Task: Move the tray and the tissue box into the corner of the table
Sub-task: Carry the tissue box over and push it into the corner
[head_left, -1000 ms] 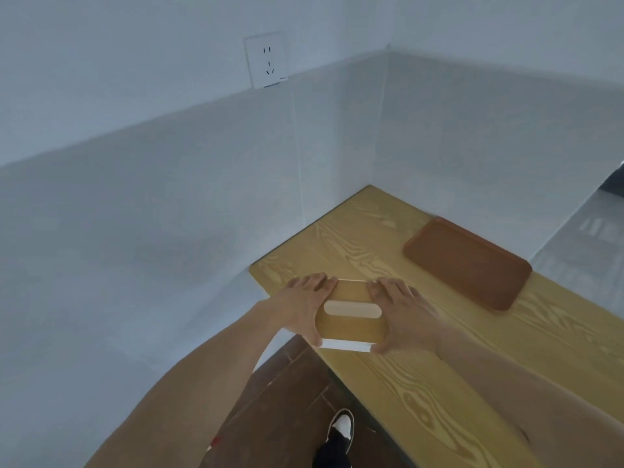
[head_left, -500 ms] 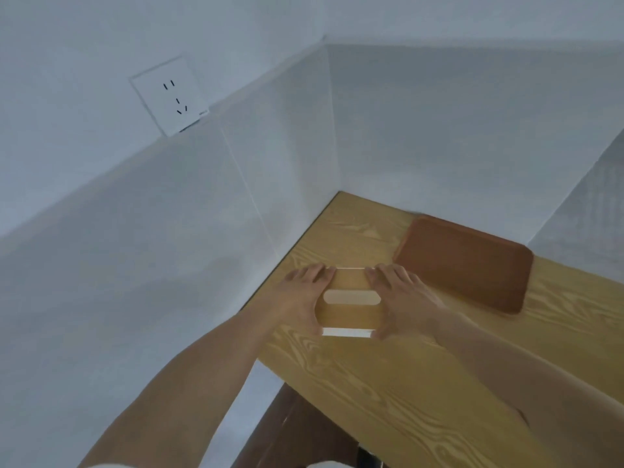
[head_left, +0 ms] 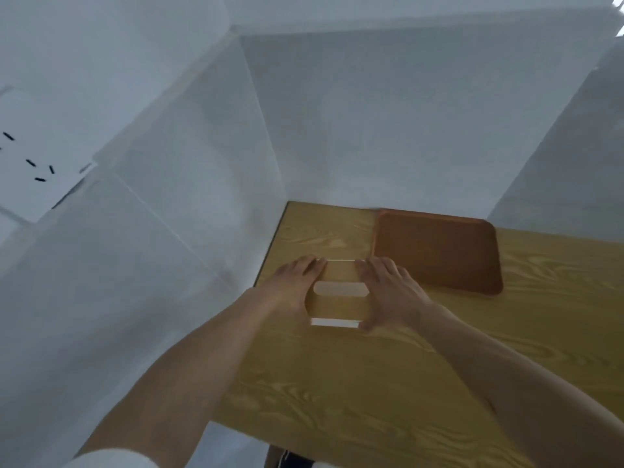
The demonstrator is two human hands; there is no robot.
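A wooden-topped tissue box (head_left: pixel 337 305) with a pale oval slot and white sides sits on the yellow wooden table (head_left: pixel 388 376), near the left wall. My left hand (head_left: pixel 292 288) grips its left end and my right hand (head_left: pixel 388 292) grips its right end. A flat brown tray (head_left: pixel 439 251) lies just beyond my right hand, its far edge against the back wall. Bare tabletop shows between the box, the tray and the corner.
White walls meet at the table's far-left corner (head_left: pixel 288 204). A wall socket (head_left: pixel 33 163) is on the left wall. The table's near-left edge drops to the floor, where a shoe (head_left: pixel 290 459) shows.
My view has swung left and closer to the corner. The tissue box, held in both hands, has slid toward the corner and now lies close beside the tray.
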